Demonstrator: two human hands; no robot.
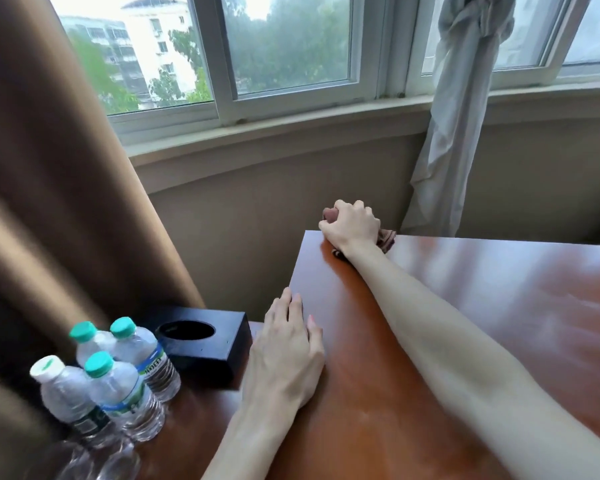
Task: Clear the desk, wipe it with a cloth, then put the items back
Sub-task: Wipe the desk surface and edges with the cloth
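My right hand point(352, 225) grips a bunched brownish cloth point(386, 240) at the far left corner of the glossy red-brown desk point(482, 306). Most of the cloth is hidden under my fingers and wrist. My left hand point(286, 351) rests flat with straight fingers on the desk's left edge. Several water bottles point(118, 379), most with green caps and one with a white cap, stand on a lower wooden surface point(194, 417) to the left. A black tissue box point(201, 336) with an oval opening sits behind the bottles.
A heavy brown curtain point(59, 202) hangs at the left, close to the bottles. A knotted white sheer curtain point(458, 126) hangs beyond the desk's far edge. A window and its sill point(274, 129) run along the beige wall behind.
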